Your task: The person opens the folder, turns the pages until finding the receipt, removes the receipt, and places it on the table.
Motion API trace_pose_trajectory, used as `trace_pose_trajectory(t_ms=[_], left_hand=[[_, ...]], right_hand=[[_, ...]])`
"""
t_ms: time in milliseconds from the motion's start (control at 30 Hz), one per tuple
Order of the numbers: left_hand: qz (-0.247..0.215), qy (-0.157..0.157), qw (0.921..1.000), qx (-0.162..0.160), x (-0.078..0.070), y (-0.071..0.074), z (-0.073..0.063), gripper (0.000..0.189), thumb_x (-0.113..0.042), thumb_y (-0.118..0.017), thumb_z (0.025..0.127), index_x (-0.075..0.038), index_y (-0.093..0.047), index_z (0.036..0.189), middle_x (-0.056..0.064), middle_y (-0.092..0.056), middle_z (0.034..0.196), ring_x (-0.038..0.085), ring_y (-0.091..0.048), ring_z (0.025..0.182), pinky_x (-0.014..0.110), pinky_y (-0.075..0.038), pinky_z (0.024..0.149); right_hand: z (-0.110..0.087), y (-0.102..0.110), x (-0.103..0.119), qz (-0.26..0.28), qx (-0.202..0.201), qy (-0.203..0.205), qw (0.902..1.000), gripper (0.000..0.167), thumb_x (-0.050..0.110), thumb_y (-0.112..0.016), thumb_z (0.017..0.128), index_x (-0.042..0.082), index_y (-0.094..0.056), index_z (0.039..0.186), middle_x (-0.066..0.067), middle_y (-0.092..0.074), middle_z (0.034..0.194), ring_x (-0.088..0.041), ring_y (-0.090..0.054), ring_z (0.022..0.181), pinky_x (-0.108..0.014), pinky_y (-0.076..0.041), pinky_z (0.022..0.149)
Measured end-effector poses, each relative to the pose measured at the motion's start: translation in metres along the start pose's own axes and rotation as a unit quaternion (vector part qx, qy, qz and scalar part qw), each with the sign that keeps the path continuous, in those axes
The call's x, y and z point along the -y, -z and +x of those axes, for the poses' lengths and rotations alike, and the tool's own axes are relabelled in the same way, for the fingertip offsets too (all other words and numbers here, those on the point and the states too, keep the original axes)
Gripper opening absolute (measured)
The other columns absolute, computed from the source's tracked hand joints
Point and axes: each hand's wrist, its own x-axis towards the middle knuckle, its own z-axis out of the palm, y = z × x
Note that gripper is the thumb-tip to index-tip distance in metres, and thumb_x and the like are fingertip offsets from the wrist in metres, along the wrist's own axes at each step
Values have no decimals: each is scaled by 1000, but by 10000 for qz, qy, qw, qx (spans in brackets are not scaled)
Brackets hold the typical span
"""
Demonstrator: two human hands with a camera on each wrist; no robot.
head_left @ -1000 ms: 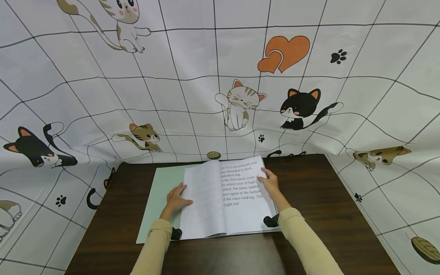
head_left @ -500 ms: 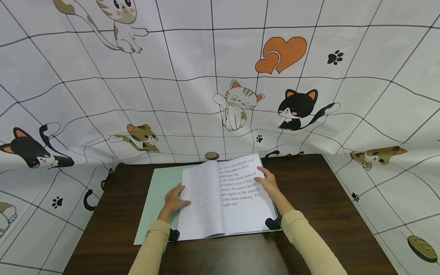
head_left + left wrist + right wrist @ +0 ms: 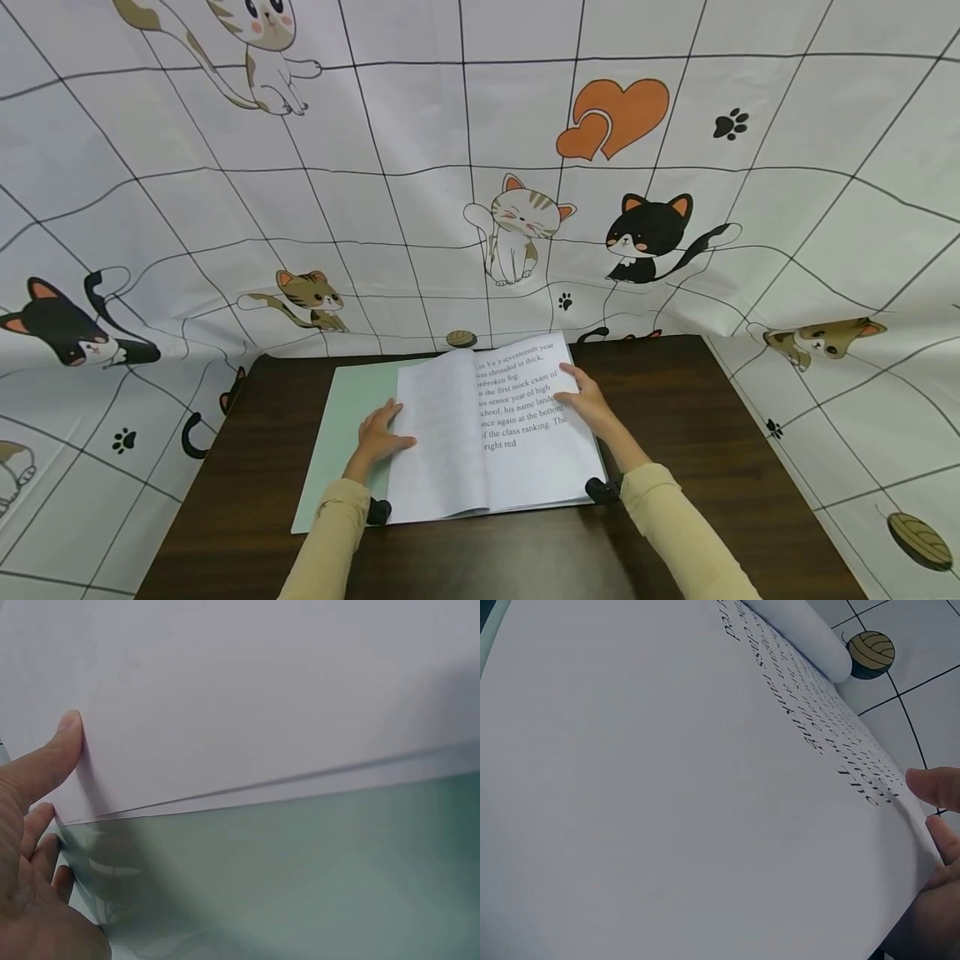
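An open book (image 3: 536,475) with large printed text on its right page lies on the table. Its left page (image 3: 438,450) shows no clear print, and a pale green cover (image 3: 322,483) sticks out beyond it. My left hand (image 3: 378,437) rests at the left page's outer edge, thumb on the paper, fingers spread over the green cover. At the right page's upper outer edge, my right hand (image 3: 588,404) pinches the paper, thumb (image 3: 934,787) on the page side and other fingers at the edge. That page bows upward at its far corner.
The dark brown wooden table (image 3: 697,433) extends around the book. White cloth (image 3: 420,208) with grid lines and cartoon cats hangs behind and on both sides. Black wrist devices (image 3: 603,490) sit at both cuffs.
My right wrist has shifted slightly right and toward me, and the right page's far corner stands a little higher. The left hand stays in place on the book; the whole view has shifted slightly.
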Motion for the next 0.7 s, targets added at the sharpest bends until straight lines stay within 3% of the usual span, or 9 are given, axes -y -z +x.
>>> trace_pose_trajectory(t_ms=[233, 400, 700], left_hand=[[-21, -50, 10000, 2, 2, -2, 0, 81, -17, -79, 78, 3, -40, 145, 24, -24, 159, 47, -20, 144, 64, -9, 118], [-76, -30, 10000, -29, 3, -1, 0, 80, -17, -79, 77, 3, -41, 144, 24, -25, 158, 48, -20, 144, 65, -8, 118], [-117, -61, 9999, 1, 4, -3, 1, 79, -18, -79, 79, 3, -40, 145, 24, -24, 159, 47, -19, 145, 64, -7, 118]], right_hand=[[-3, 2, 1, 163, 117, 83, 9998, 65, 1, -58, 91, 7, -33, 151, -28, -50, 136, -10, -61, 79, -23, -51, 68], [-7, 1, 7, 478, 269, 204, 9983, 66, -3, -54, 89, 6, -33, 151, -29, -53, 128, -8, -64, 76, -22, -54, 65], [-12, -1, 19, 803, 345, 248, 9959, 68, -4, -54, 87, 7, -34, 151, -27, -53, 128, -7, -65, 76, -23, -56, 65]])
